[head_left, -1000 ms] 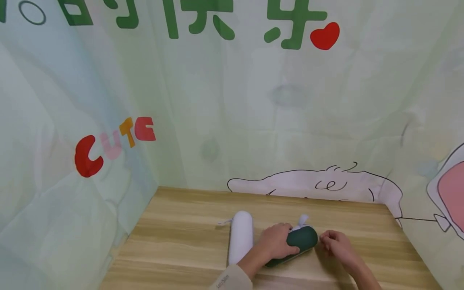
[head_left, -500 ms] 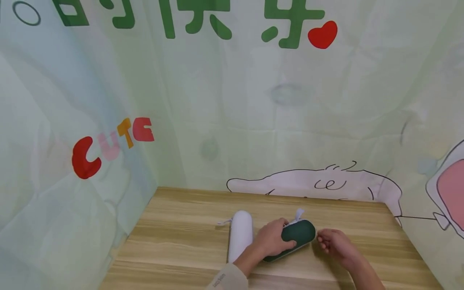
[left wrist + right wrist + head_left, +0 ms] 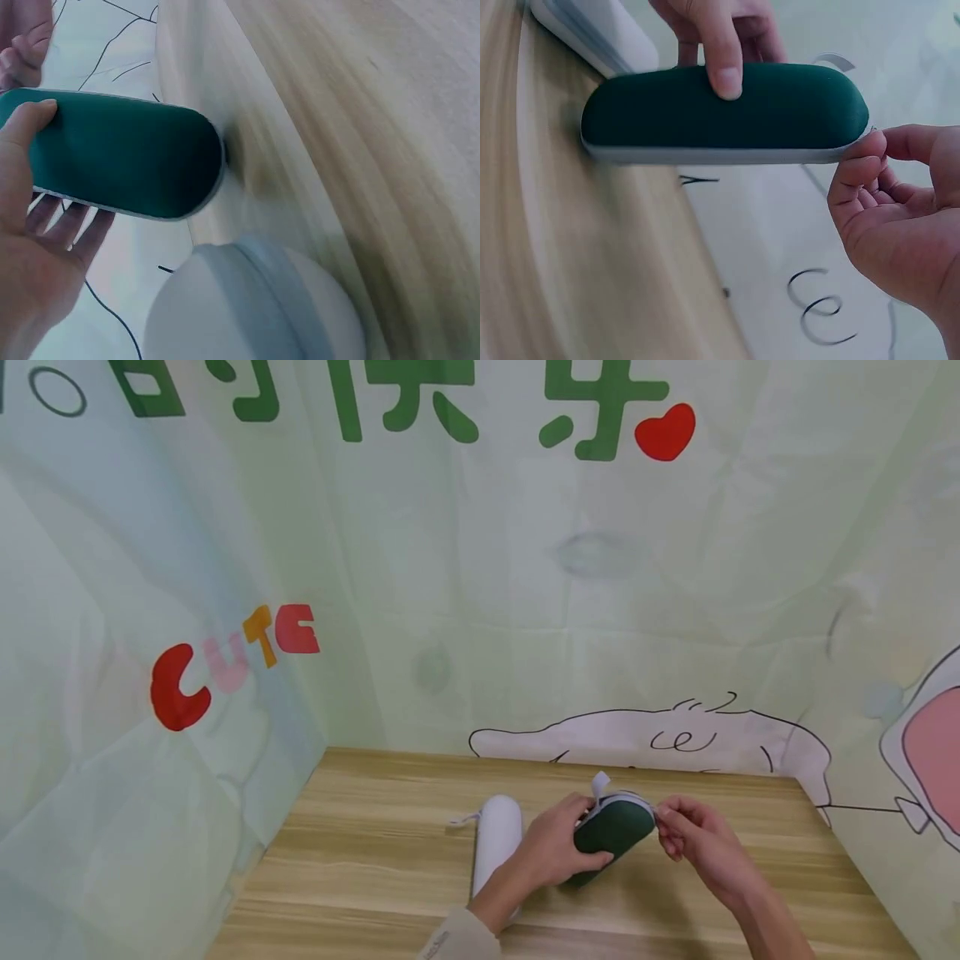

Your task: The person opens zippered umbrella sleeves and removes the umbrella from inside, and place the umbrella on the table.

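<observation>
Over table [image 3: 360, 843], green case [image 3: 618, 827] in left hand [image 3: 553, 850], contents hidden

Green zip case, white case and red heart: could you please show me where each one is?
Green zip case [image 3: 615, 828], head view: its green side.
White case [image 3: 498, 842], head view: its rounded body.
Red heart [image 3: 666, 433], head view: its middle.

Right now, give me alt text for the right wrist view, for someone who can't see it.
A person's left hand grips a green case; the right hand pinches at one end of its pale edge. Behind them, a white case lies on a wooden table, near a pale printed backdrop.
</observation>
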Demonstrator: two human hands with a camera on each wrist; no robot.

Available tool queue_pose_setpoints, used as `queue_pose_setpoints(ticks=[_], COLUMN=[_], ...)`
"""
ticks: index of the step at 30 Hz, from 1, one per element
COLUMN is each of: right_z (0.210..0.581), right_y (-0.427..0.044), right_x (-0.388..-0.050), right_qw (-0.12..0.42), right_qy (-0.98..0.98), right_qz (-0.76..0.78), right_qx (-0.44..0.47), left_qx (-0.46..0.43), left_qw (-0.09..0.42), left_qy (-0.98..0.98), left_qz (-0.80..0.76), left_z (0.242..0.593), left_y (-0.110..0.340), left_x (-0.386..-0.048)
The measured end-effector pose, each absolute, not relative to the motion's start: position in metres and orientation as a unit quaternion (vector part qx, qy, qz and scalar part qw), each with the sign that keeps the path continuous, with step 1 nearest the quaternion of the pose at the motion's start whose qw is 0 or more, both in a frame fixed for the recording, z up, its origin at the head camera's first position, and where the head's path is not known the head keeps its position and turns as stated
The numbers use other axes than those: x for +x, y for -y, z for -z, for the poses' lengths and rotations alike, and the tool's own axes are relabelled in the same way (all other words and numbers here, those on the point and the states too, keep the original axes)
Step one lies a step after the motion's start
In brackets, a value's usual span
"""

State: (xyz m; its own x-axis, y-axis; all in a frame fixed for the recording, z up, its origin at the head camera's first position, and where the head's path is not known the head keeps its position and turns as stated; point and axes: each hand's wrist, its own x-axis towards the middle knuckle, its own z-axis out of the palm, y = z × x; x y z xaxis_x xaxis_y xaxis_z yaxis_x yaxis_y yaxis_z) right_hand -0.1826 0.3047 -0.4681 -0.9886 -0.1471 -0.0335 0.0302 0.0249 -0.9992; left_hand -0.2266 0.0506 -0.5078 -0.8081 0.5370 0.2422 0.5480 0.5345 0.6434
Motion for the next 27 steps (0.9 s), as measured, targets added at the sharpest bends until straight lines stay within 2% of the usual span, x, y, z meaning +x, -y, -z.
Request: queue_pose_setpoints(ticks=[9,27], right_z=[0.453,0.450], right_y=[-0.291,-0.289], right_x=[-0.176,-0.183], right_qw=[0.033,0.038], right_qy=[-0.763,-0.780], right_qz=[0.644,0.623], right_qx=[-0.054,-0.041], left_qx=[-0.303,-0.288], left_qw=[0.015,0.036], left_qy=[0.847,0.843], left_qz=[0.436,0.453], left_z=[0.520,0.526], left_y=[-0.046,-0.044], left_x=[-0.223,-0.224])
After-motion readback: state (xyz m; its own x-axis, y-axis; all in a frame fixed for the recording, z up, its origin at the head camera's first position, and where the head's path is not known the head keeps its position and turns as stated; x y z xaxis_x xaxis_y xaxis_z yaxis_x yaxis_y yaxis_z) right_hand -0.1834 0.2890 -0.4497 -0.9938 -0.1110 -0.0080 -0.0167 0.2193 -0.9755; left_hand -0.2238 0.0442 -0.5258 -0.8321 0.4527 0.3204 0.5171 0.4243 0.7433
